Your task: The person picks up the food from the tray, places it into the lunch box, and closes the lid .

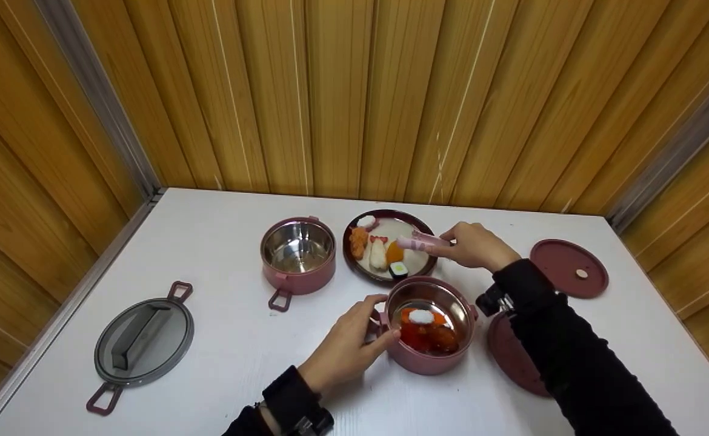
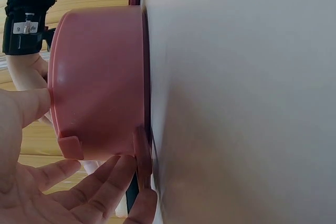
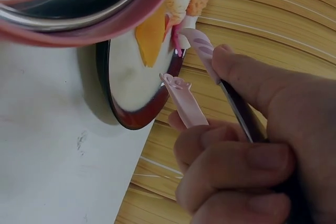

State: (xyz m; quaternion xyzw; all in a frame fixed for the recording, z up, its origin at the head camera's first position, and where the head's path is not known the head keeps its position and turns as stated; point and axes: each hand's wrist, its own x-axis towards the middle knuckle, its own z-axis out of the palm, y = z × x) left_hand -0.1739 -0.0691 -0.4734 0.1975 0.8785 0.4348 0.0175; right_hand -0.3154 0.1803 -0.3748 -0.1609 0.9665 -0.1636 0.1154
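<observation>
My left hand (image 1: pixel 343 346) holds a dusty-pink pot (image 1: pixel 427 362), thumb at the rim and fingers by the side handle. Inside the pot lie a white piece (image 1: pixel 421 316) and red-orange, glossy brown food (image 1: pixel 430 339). In my right hand (image 1: pixel 480 245) are pink-tipped tongs (image 1: pixel 418 242), reaching over a dark-rimmed plate (image 1: pixel 416 259). Their two tips stand apart in the right wrist view, with no food between them. On the plate sit toy foods: a fried piece (image 1: pixel 358 241), an orange piece (image 1: pixel 394 251), a sushi roll (image 1: pixel 398 270) and others.
Left of the plate stands a second pink pot (image 1: pixel 300 281) with a shiny bare inside. A grey lid (image 1: pixel 160 345) with pink loops lies at the left. Two dark-red discs (image 1: pixel 557 260) lie at the right, one partly behind my right sleeve. Wooden-look panels (image 1: pixel 336 97) rise behind the table.
</observation>
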